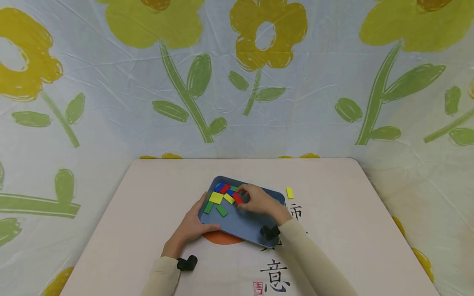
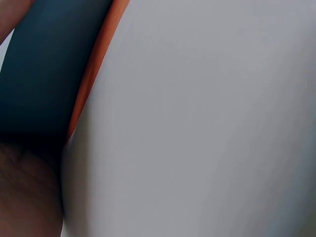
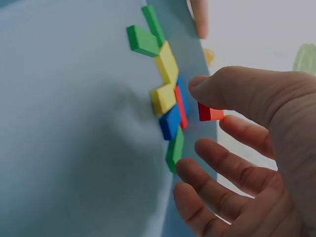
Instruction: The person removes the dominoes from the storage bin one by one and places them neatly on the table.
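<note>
Head view — right hand (image 1: 259, 200) pinches a red wooden block (image 1: 237, 198) between thumb and fingers, just below frame centre, over the blue tray (image 1: 246, 225). Left hand (image 1: 190, 226) lies spread against the tray's left corner, thumb on near rim. Green blocks (image 1: 221, 210) and yellow blocks (image 1: 216, 197), plus blue and red, cluster tray-left — lone yellow block (image 1: 289, 193) on table (image 1: 163, 176), right of tray.
</note>
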{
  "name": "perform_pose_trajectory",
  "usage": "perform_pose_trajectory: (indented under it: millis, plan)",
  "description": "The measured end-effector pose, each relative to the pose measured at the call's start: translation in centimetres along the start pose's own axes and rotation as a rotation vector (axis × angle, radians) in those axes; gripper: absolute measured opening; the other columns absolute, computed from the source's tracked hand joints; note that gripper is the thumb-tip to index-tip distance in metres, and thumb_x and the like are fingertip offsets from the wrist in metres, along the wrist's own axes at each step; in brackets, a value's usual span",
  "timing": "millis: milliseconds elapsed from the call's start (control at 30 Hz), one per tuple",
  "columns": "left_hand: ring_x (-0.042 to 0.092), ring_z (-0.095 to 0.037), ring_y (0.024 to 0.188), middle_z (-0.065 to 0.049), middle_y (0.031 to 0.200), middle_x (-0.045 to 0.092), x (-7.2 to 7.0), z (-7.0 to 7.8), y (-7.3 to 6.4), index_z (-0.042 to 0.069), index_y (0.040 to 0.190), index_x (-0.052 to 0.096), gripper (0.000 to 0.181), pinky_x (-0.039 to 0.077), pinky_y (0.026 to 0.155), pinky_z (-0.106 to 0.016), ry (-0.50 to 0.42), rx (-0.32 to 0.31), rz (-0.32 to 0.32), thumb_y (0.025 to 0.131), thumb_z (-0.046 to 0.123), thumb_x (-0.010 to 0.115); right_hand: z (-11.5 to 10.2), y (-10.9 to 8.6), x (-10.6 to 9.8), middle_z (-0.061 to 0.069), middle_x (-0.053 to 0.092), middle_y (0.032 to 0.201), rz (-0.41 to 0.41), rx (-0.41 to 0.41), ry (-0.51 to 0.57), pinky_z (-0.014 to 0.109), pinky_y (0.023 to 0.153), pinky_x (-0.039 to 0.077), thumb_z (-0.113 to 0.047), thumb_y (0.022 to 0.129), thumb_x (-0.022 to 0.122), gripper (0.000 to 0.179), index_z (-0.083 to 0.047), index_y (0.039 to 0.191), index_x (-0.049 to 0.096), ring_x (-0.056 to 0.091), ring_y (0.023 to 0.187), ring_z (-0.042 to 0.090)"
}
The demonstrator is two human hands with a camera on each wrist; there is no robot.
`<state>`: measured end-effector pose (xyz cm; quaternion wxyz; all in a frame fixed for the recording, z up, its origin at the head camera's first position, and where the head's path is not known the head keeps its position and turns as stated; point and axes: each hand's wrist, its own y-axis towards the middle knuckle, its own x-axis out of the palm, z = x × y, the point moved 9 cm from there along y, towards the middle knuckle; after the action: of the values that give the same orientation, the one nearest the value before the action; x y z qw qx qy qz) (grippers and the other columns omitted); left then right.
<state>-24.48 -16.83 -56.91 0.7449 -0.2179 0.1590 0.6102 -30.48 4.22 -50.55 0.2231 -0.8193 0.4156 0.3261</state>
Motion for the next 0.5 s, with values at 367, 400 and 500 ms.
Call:
perform_pose_trajectory:
  millis: [367,400,500]
  plan:
    - [0.031,-0.032,0.153,-0.003,0.171,0.024,-0.1,-0.1,0.2,0.030,0.167,0.014,0.124,0.027,0.122,-0.064,0.003,-0.001,-0.016,0.072,0.052,0.091,0.4,-1.2,-3.7,0.010,0.066,0.125,0.094,0.007,0.029,0.040,0.090,0.058,-0.017,0.090,0.080,0.046,-0.010,0.132,0.062,0.064,0.109,0.026]
    - [0.031,-0.032,0.153,-0.003,0.171,0.024,-0.1,-0.1,0.2,0.029,0.167,0.014,0.124,0.027,0.122,-0.064,0.003,-0.001,-0.016,0.072,0.051,0.091,0.5,-1.2,-4.1,0.010,0.066,0.124,0.106,0.007,0.026,0.040,0.090,0.058,-0.017,0.089,0.080,0.046,-0.010,0.131,0.063,0.063,0.109,0.026]
    - [0.029,-0.032,0.154,-0.003,0.171,0.024,-0.1,0.0,0.2,0.030,0.167,0.014,0.125,0.027,0.122,-0.064,0.001,0.001,-0.019,0.072,0.051,0.091,0.8,-1.7,-5.2,0.010,0.066,0.124,0.130,0.014,0.028,0.040,0.087,0.059,-0.017,0.089,0.080,0.046,-0.009,0.131,0.063,0.063,0.109,0.027]
